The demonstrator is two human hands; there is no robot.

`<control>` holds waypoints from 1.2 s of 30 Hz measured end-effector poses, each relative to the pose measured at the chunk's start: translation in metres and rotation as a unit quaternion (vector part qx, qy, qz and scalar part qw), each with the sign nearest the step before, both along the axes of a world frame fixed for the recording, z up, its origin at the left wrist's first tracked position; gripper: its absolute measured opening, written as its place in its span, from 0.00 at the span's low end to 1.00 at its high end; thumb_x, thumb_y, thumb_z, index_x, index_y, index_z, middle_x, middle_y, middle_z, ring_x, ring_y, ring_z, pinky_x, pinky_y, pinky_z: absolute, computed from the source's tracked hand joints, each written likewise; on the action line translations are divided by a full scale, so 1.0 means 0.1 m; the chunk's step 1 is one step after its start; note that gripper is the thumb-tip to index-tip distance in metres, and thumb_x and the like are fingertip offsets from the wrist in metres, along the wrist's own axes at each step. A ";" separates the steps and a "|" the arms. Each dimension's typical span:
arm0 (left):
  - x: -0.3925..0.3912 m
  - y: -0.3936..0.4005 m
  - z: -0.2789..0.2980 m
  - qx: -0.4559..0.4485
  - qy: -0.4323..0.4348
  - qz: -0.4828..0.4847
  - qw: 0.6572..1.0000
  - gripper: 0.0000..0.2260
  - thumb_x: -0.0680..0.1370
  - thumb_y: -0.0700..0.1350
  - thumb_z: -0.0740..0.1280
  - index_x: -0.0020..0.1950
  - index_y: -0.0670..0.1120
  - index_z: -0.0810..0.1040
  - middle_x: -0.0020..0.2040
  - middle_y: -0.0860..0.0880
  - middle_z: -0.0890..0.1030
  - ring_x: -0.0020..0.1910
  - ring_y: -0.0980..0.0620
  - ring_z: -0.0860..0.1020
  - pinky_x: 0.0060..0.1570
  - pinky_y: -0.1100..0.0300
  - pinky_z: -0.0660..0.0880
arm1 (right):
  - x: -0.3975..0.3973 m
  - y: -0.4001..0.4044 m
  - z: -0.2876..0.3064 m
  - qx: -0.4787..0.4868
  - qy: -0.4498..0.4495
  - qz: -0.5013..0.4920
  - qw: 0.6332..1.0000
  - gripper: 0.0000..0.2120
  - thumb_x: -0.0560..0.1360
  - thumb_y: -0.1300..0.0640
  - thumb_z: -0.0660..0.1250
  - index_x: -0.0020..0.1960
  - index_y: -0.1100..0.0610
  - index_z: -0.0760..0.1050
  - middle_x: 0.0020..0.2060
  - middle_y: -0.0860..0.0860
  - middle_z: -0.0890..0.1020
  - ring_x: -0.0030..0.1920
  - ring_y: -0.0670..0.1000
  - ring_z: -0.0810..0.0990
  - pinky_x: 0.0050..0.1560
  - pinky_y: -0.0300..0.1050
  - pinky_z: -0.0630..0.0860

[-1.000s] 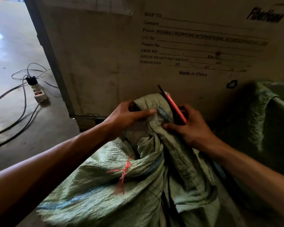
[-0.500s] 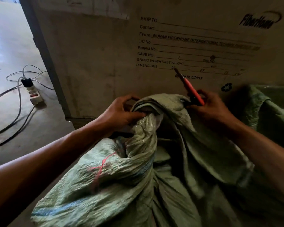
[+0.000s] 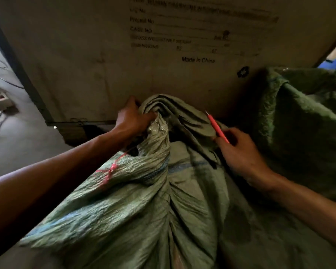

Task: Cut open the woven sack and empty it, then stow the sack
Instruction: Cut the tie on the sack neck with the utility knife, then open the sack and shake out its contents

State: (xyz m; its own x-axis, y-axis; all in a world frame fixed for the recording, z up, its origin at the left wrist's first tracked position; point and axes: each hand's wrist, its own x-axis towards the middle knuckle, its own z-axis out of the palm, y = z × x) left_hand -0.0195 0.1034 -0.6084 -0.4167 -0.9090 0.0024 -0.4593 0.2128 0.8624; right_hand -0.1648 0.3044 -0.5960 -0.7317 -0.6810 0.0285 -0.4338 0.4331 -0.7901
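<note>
The woven sack [image 3: 144, 200] lies before me, its long axis running away toward the printed crate [image 3: 105, 55], gathered mouth at the far end. My left hand [image 3: 132, 121] clenches that mouth. My right hand [image 3: 239, 152], just beside it, grips the red cutter [image 3: 217, 129], tip up.

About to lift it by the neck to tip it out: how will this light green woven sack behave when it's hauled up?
The woven sack will probably be floppy: its cloth lies in deep folds and bunches where the left hand grips the neck. It may feel slick, since the weave glints near that grip. Weight is uncertain; the contents are hidden. The right hand holds a red cutter, so that hand can't help much.
</note>
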 end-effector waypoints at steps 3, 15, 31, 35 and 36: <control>-0.30 0.12 -0.11 0.025 0.009 -0.030 0.999 0.21 0.72 0.54 0.71 0.59 0.47 0.68 0.48 0.46 0.78 0.38 0.46 0.78 0.31 0.58 0.76 | -0.15 0.56 -0.39 0.072 0.006 -0.056 0.996 0.10 0.74 0.52 0.65 0.53 0.54 0.74 0.45 0.54 0.80 0.42 0.53 0.79 0.41 0.48 0.74; -0.77 0.42 -0.42 0.029 -0.011 -0.103 0.994 0.26 0.72 0.54 0.71 0.65 0.45 0.68 0.51 0.45 0.75 0.49 0.45 0.76 0.53 0.50 0.74 | -0.21 1.66 -1.57 0.468 -0.041 -0.014 0.883 0.14 0.73 0.54 0.66 0.55 0.60 0.72 0.59 0.61 0.77 0.60 0.60 0.76 0.56 0.48 0.72; -0.30 0.38 0.05 0.042 0.085 -0.176 0.980 0.05 0.78 0.43 0.65 0.47 0.49 0.81 0.29 0.56 0.79 0.26 0.64 0.73 0.28 0.69 0.69 | -0.29 -0.03 -0.28 -0.058 -0.135 -0.061 0.987 0.24 0.73 0.38 0.61 0.40 0.60 0.78 0.30 0.54 0.81 0.28 0.49 0.78 0.31 0.43 0.74; -0.04 0.46 0.33 0.062 0.164 -0.196 0.965 0.07 0.78 0.42 0.64 0.53 0.47 0.80 0.34 0.56 0.81 0.30 0.63 0.75 0.30 0.70 0.72 | -0.06 -0.75 0.20 -0.155 -0.270 -0.023 0.950 0.37 0.61 0.34 0.69 0.61 0.56 0.74 0.54 0.52 0.82 0.51 0.53 0.81 0.46 0.49 0.80; 0.04 0.47 0.36 0.073 0.166 -0.209 0.961 0.08 0.77 0.44 0.67 0.56 0.48 0.79 0.38 0.56 0.82 0.34 0.63 0.78 0.33 0.71 0.74 | -0.01 -0.88 0.28 -0.188 -0.273 -0.024 0.943 0.35 0.61 0.38 0.72 0.62 0.57 0.73 0.55 0.52 0.81 0.52 0.53 0.81 0.52 0.53 0.79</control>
